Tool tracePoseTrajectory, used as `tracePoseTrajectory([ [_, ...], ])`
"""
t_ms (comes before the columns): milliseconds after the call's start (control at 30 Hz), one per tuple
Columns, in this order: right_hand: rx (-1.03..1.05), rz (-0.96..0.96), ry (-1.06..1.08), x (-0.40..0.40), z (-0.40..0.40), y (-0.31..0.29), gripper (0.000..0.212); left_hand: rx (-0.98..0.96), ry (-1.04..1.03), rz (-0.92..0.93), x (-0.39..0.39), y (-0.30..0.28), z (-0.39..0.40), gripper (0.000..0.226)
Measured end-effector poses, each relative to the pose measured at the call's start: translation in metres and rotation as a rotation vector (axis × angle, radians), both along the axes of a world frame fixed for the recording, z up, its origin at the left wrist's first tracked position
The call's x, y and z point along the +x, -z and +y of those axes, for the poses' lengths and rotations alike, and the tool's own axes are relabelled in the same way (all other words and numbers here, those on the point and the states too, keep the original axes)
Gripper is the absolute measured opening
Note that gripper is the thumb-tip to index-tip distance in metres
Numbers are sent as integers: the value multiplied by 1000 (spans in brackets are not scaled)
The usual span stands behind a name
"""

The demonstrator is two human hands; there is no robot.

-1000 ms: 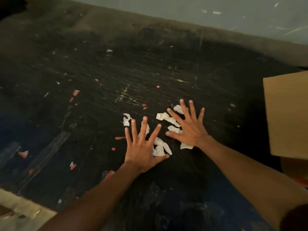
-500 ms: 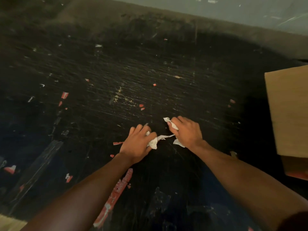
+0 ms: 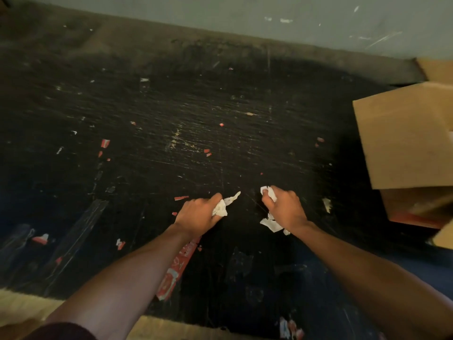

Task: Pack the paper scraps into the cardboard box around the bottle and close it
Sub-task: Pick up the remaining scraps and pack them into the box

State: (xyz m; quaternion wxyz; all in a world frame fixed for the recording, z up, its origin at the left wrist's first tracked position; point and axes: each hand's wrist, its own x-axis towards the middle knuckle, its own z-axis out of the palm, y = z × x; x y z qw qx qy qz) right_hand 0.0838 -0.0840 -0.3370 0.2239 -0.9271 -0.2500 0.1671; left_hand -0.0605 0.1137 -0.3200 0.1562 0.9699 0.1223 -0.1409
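Two hands work low over a dark, scratched tabletop (image 3: pixel 196 106). The left hand (image 3: pixel 196 215) is curled tight round a bunch of white paper scraps (image 3: pixel 220 207), one strip poking out toward the middle. The right hand (image 3: pixel 285 208) grips its own wad, with white bits showing above its fingers and below its wrist. A second ago both hands lay flat with fingers spread over the scattered scraps; they have since closed, gathered the pile and drawn apart, so hardly any white paper is left loose on the surface. That suggests the gathering step is nearly done and carrying to the box comes next. The cardboard box (image 3: pixel 404 143) sits well apart at the right edge, its flap up; the bottle is not visible. Small red flecks dot the surface. A torn red-and-white label (image 3: pixel 171 278) lies under the left forearm, its print too blurred to read.
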Motion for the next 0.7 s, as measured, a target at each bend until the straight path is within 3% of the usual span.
tracePoseTrajectory([
  [267, -50, 170, 152, -2, -31, 11, 25, -15, -33, 49, -13, 27, 8, 35],
  [500, -22, 157, 312, -12, -60, 0, 30, -130, -71, -26, -12, 27, 0, 30],
  [700, -2, 113, 320, -32, -79, -23, 28, -187, -78, -92, -30, 13, -19, 22],
])
